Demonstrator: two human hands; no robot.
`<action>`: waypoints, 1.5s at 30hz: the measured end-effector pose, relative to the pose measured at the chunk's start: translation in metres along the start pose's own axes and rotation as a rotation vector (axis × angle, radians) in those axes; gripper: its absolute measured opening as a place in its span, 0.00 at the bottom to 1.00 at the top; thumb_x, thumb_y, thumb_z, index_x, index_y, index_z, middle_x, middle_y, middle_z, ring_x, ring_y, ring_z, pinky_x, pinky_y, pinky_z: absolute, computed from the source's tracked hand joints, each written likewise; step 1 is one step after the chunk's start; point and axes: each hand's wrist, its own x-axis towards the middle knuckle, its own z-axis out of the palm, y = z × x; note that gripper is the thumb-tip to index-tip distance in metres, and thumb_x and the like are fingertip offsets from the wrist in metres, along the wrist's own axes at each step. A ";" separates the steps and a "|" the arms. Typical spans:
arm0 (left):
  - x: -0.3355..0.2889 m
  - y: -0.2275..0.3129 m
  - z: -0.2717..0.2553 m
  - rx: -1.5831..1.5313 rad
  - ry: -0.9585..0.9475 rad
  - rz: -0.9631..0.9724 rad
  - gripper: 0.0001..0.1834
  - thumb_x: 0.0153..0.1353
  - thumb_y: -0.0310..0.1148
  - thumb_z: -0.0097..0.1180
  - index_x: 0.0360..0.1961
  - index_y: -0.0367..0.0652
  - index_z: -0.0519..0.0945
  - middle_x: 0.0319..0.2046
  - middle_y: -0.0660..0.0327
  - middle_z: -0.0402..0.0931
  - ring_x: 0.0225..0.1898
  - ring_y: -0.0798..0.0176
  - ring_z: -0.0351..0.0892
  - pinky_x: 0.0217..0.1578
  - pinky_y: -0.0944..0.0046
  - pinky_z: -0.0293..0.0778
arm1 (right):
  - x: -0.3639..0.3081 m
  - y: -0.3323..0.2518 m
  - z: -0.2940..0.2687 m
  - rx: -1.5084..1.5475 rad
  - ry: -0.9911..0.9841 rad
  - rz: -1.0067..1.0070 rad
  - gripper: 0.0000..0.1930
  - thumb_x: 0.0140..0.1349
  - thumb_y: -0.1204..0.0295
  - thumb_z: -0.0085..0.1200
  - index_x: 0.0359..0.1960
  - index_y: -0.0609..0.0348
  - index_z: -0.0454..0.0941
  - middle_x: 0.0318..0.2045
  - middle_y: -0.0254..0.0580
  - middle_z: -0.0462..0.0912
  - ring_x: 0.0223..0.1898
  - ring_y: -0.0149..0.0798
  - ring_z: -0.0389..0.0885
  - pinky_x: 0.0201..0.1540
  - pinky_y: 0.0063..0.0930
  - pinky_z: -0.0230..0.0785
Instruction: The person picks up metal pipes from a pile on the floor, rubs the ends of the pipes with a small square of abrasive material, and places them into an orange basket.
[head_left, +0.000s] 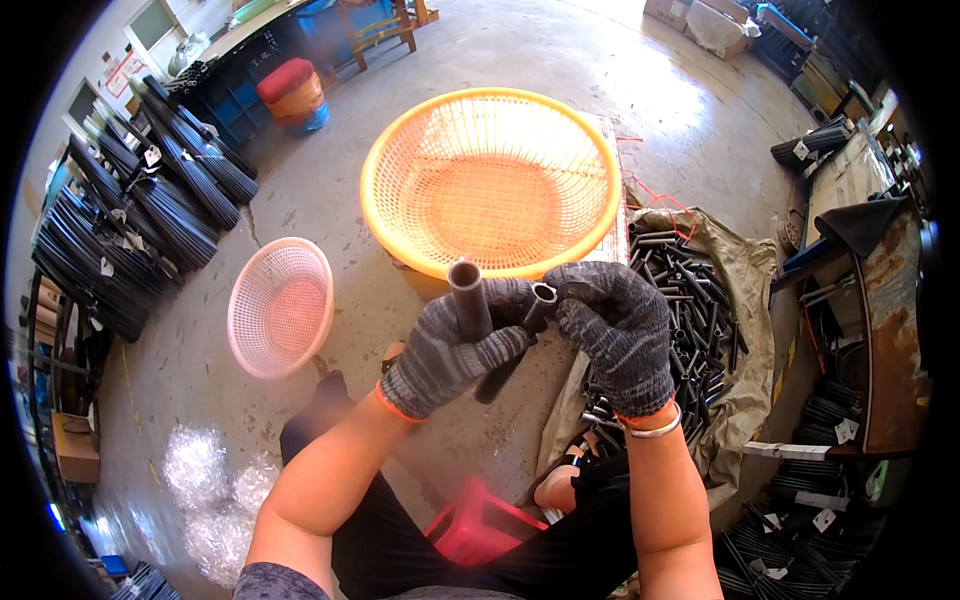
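Note:
Both hands wear dark grey knit gloves with orange cuffs. My left hand [450, 355] is closed around two short tubes. One, a brownish-black tube [468, 295], stands nearly upright with its open end facing up. The other, a black tube [505, 365], slants across my left fingers, and its upper end has an uneven, light-edged rim. At that rim my right hand [622, 335] pinches with thumb and fingers; whether something small is between them is hidden. Just beyond my hands stands a big orange plastic basket [490, 185], with no tubes visible in it.
Many short black tubes [690, 310] lie heaped on a tan cloth [755, 290] at right. A pink basket [280, 308] stands on the floor at left, near clear plastic bundles [200, 470]. Long black rods [130, 210] lean at far left. A red stool [475, 525] is between my legs.

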 end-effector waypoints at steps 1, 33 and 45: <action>0.000 0.000 0.000 0.027 -0.002 0.021 0.17 0.58 0.25 0.58 0.50 0.35 0.76 0.38 0.62 0.79 0.38 0.69 0.77 0.42 0.67 0.73 | -0.001 0.000 -0.001 -0.028 -0.015 -0.018 0.10 0.56 0.85 0.56 0.40 0.65 0.78 0.40 0.41 0.83 0.42 0.30 0.79 0.50 0.25 0.72; -0.003 -0.016 0.012 0.182 0.166 0.159 0.24 0.49 0.22 0.67 0.49 0.38 0.76 0.38 0.63 0.79 0.39 0.71 0.76 0.45 0.67 0.74 | -0.003 0.006 0.010 -0.348 0.017 -0.209 0.10 0.51 0.86 0.54 0.35 0.62 0.78 0.31 0.41 0.82 0.32 0.33 0.81 0.37 0.26 0.73; -0.006 -0.010 0.001 -0.237 -0.133 -0.105 0.30 0.49 0.38 0.69 0.50 0.34 0.74 0.36 0.55 0.80 0.38 0.63 0.80 0.39 0.64 0.77 | 0.002 0.003 0.005 -0.308 0.072 -0.102 0.07 0.53 0.85 0.56 0.32 0.63 0.80 0.26 0.35 0.82 0.29 0.26 0.78 0.35 0.21 0.72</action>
